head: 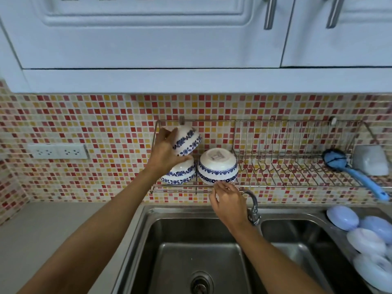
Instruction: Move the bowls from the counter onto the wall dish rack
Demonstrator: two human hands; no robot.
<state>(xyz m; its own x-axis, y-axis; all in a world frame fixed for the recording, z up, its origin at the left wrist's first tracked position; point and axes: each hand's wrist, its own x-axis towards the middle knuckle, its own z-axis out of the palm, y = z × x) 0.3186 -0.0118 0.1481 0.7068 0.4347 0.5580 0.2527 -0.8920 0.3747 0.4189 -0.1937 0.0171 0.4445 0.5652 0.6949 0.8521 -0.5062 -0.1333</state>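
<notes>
A wire wall dish rack (pixel 275 183) hangs on the mosaic tiles above the sink. Two white bowls with blue flower bands sit upside down at its left end: one (pixel 180 174) at the far left, partly behind my wrist, and one (pixel 218 166) beside it. My left hand (pixel 164 153) grips a third matching bowl (pixel 186 141), tilted, just above the far-left bowl. My right hand (pixel 228 200) hovers at the rack's front rail below the right bowl, fingers loosely apart and holding nothing.
A blue dish brush (pixel 356 172) and a grey sponge holder (pixel 371 160) sit at the rack's right end. Below is a double steel sink (pixel 169 230) with a tap (pixel 253 206). Several pale blue and white plates (pixel 364 236) lean at the right. Wall sockets (pixel 58 152) are on the left.
</notes>
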